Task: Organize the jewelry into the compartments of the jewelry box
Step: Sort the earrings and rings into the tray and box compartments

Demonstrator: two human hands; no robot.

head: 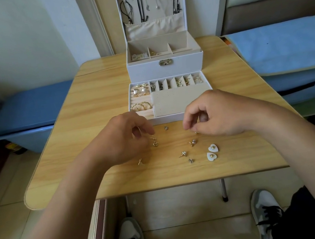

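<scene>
Several small gold and pearl stud earrings point(192, 142) lie loose on the wooden table point(91, 100), along with two white heart-shaped earrings point(213, 152). My left hand point(123, 139) hovers over the left studs point(154, 141), its fingers curled and pinching a small gold earring. To the right, my right hand point(211, 114) has its fingers curled down, tips close to the table, and nothing shows between them. The removable tray point(178, 100) lies just beyond both hands, with rings, hoops and studs in its compartments. Behind it stands the open white jewelry box point(166, 67).
Necklaces hang inside the box's raised lid point(152, 6). A blue bench point(28, 117) stands left of the table and a blue-covered seat point(286, 51) right. The table's near edge lies just below the loose earrings; my shoes show on the floor beneath.
</scene>
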